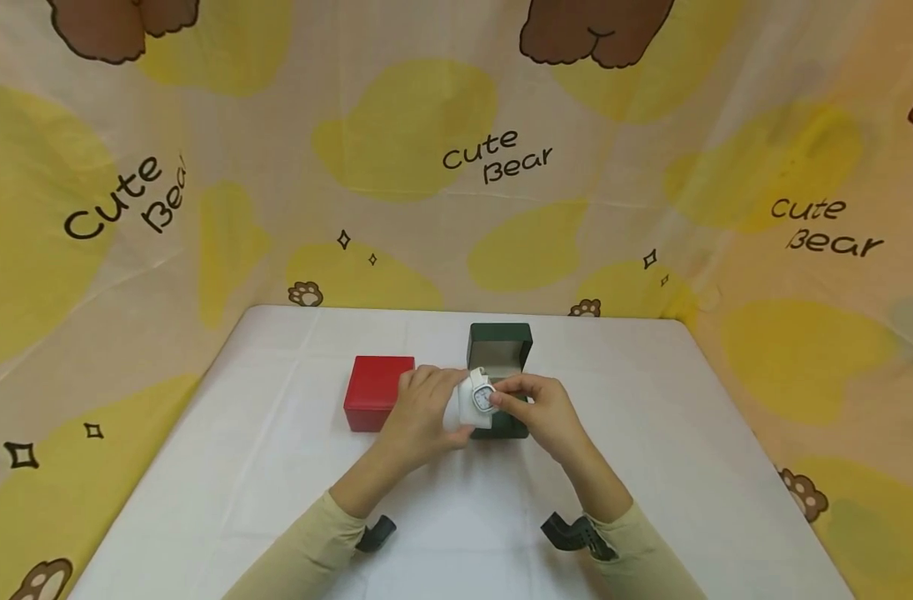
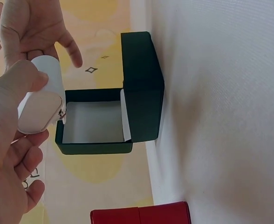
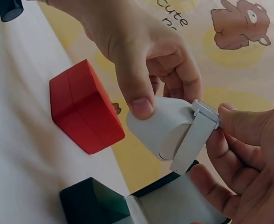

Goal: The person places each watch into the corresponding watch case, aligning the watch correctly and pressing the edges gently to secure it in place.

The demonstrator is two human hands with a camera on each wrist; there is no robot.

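My left hand (image 1: pixel 424 417) grips a white watch cushion (image 3: pixel 158 121), its thumb pressed on the smooth side. A white wristwatch (image 1: pixel 482 397) with a pale strap lies against one end of that cushion. At the watch case, my right hand (image 1: pixel 550 414) pinches with thumb and index finger; its other fingers spread loosely in the left wrist view. Along the cushion's end hangs the strap (image 3: pixel 189 147), its tip free in the right wrist view. Just behind and below both hands stands a dark green watch box (image 2: pixel 144 88), lid raised, with a pale lining showing inside.
A closed red box (image 1: pixel 377 385) stands left of the green one, close by my left hand. Both boxes rest on a white-covered table (image 1: pixel 276 467). Behind and at the sides hangs a printed yellow cloth (image 1: pixel 404 125).
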